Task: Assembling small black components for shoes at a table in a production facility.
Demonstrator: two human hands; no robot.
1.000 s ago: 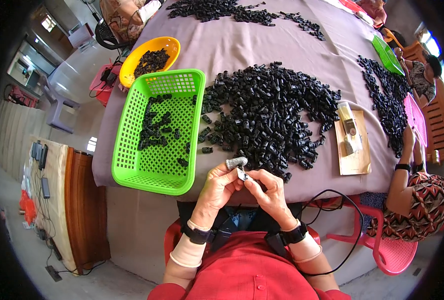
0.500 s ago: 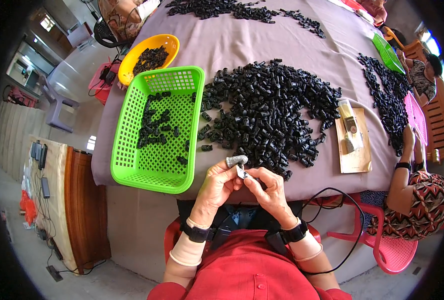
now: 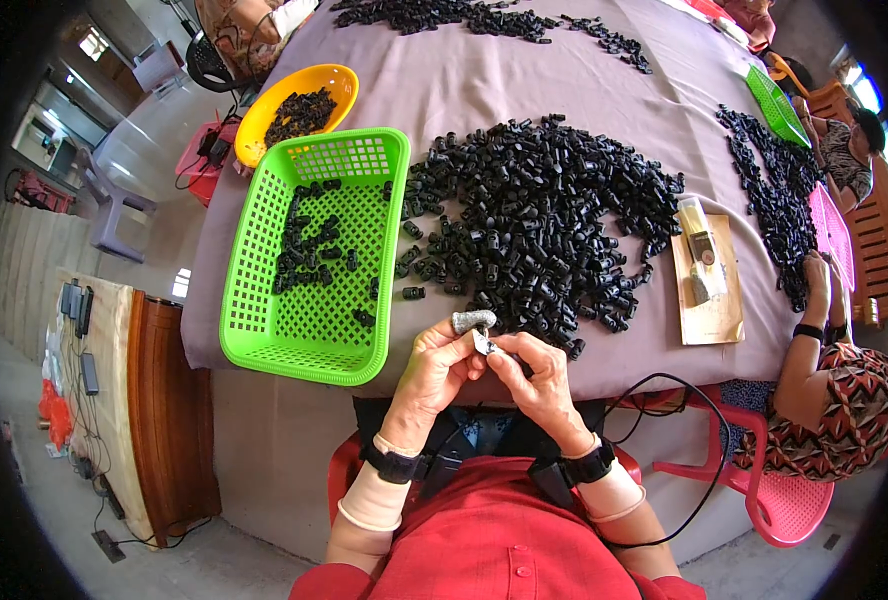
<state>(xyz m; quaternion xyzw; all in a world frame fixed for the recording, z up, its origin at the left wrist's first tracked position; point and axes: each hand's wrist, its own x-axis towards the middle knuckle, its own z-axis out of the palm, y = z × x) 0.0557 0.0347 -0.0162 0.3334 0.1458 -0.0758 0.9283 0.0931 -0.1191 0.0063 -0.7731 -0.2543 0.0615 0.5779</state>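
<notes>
Head view showed our left hand (image 3: 434,372) and right hand (image 3: 534,378) meeting at the table edge (image 3: 294,395), fingertips pinched tight on a small pale piece (image 3: 483,344). We judged it could slip into our lap, since the grip was fingertip-only. A grey cap (image 3: 472,321) covered the left forefinger.

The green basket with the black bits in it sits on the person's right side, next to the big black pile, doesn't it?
Not quite. In the head view the green basket sits on the person's left side, not the right. The rest holds: it has black bits in it and lies right next to the big black pile.
</notes>
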